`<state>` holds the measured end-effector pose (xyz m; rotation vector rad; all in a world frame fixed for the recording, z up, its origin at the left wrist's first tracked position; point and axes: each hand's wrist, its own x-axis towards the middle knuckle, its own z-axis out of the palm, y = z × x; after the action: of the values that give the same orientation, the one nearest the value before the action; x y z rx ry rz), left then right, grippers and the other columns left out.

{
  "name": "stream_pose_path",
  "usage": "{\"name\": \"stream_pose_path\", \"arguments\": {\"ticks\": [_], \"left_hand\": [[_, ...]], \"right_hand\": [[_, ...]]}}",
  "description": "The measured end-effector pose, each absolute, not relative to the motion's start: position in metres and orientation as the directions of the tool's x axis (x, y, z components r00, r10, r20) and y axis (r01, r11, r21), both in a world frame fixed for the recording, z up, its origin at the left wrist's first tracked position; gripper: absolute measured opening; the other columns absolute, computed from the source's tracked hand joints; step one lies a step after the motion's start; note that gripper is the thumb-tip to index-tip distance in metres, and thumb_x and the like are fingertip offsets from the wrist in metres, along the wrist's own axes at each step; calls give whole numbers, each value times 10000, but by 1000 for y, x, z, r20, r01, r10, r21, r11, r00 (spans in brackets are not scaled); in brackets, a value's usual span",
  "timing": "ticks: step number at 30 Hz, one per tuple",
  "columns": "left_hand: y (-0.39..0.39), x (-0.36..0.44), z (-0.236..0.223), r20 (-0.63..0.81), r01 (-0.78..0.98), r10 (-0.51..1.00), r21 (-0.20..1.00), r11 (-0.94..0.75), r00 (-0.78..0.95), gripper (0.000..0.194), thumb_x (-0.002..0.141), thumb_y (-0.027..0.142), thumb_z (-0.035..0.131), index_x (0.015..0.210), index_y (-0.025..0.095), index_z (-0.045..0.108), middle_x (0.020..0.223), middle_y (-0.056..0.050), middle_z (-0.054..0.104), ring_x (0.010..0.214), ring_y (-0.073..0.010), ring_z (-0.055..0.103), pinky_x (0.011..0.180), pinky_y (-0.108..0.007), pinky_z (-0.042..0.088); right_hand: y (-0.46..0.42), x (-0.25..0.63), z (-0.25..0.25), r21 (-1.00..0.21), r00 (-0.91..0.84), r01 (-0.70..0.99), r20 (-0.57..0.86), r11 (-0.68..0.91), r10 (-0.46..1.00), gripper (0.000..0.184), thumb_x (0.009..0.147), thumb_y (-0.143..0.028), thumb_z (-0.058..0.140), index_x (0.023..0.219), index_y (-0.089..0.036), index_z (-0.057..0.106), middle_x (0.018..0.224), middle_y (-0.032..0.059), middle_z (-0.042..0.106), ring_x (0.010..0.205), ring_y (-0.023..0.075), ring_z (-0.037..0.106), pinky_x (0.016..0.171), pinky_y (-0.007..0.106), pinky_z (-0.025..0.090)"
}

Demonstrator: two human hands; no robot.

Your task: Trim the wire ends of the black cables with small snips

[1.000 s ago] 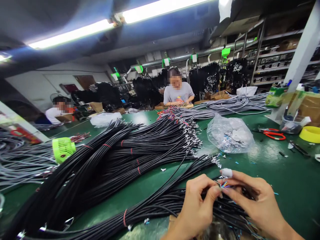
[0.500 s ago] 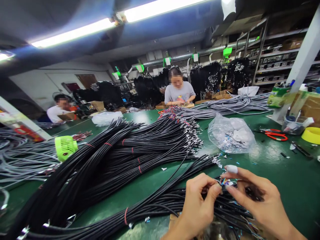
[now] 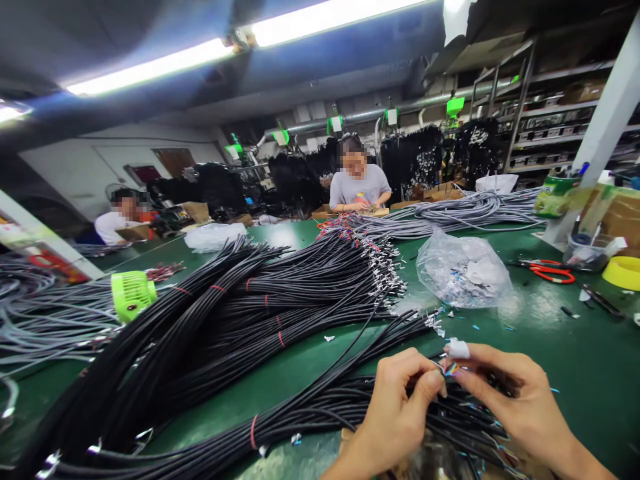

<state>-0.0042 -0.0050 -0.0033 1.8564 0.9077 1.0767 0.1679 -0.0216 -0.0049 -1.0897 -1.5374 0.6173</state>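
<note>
My left hand (image 3: 395,407) and my right hand (image 3: 515,400) meet low in the view, fingertips pinched together on the coloured wire ends (image 3: 449,367) of a black cable. My right forefinger wears a white tape wrap (image 3: 457,348). Under both hands lies a bundle of black cables (image 3: 310,417) tied with red bands. A much larger heap of black cables (image 3: 240,307) with bare metal terminals spreads across the green table (image 3: 560,347) to the left and beyond.
A clear plastic bag (image 3: 463,270) of small parts lies beyond my hands. Red-handled scissors (image 3: 550,271), a yellow bowl (image 3: 623,272) and a clear tub sit right. A green fan (image 3: 131,295) and grey cables (image 3: 450,213) lie farther off. Two other people work at the far side.
My right forefinger has curled back down to the wire ends after lifting slightly. Both hands stay pinched on the same cable end; the view shifted a little.
</note>
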Motion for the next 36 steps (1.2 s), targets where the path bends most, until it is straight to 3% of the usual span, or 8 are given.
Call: {"name": "stream_pose_path", "arguments": {"ticks": [3, 8, 14, 19, 24, 28, 33, 36], "left_hand": [[-4, -5, -4, 339, 157, 854, 891, -426, 394, 378, 920, 343, 454, 638, 135, 596, 614, -9, 523, 582, -116, 456, 573, -233, 320], [-4, -4, -3, 353, 145, 858, 891, -430, 372, 350, 904, 311, 478, 634, 126, 598, 605, -9, 516, 572, -111, 453, 552, -227, 316], [-5, -1, -1, 347, 137, 875, 902, -411, 338, 322, 882, 300, 506, 638, 114, 606, 602, -14, 520, 558, -110, 445, 524, -220, 317], [-3, 0, -6, 308, 101, 884, 926, -363, 352, 356, 893, 346, 489, 636, 118, 585, 596, -6, 484, 541, -99, 416, 492, -208, 304], [-1, -4, -10, 242, 61, 851, 951, -304, 466, 447, 919, 433, 420, 612, 128, 531, 582, 11, 417, 493, -76, 348, 442, -195, 259], [1, -5, -7, 273, 9, 829, 948, -318, 488, 478, 912, 465, 422, 579, 131, 500, 563, 27, 376, 462, -62, 317, 434, -201, 234], [1, -2, -7, 261, -33, 867, 961, -274, 424, 444, 895, 459, 463, 609, 126, 528, 536, 39, 371, 443, -60, 310, 432, -200, 234], [1, 0, -10, 254, -8, 881, 962, -274, 400, 439, 886, 461, 479, 624, 117, 558, 551, 29, 401, 451, -62, 317, 429, -198, 244]], "right_hand": [[-21, 170, -7, -864, 25, 287, 438, 414, 899, 203, 765, -246, 680, 962, -222, 723, 819, 42, 759, 712, 203, 720, 644, 242, 592], [-23, 171, -13, -867, -22, 295, 414, 401, 910, 355, 786, -250, 662, 1138, -205, 646, 954, 86, 741, 711, 214, 708, 582, 270, 579], [-24, 169, -12, -886, 24, 248, 410, 391, 912, 311, 733, -242, 710, 1041, -206, 693, 841, 49, 760, 729, 213, 721, 667, 273, 592], [-27, 165, -12, -806, 78, 335, 540, 489, 838, 267, 741, -167, 681, 1001, -222, 708, 726, 12, 751, 490, 127, 635, 443, 199, 499], [-16, 163, -15, -912, 5, 189, 371, 363, 929, 418, 769, -243, 660, 1175, -156, 613, 763, 47, 741, 569, 135, 622, 477, 221, 474], [-1, 167, -13, -935, 20, 217, 292, 281, 956, 431, 747, -286, 680, 1132, -98, 628, 744, 59, 739, 511, 118, 587, 473, 234, 476], [-10, 169, -7, -924, -11, 153, 354, 351, 935, 429, 775, -288, 646, 1169, -125, 596, 896, 99, 744, 686, 182, 683, 555, 266, 545], [-20, 166, -8, -887, 0, 197, 425, 417, 905, 344, 777, -252, 650, 1108, -158, 646, 848, 77, 751, 681, 194, 695, 544, 262, 553]]}}
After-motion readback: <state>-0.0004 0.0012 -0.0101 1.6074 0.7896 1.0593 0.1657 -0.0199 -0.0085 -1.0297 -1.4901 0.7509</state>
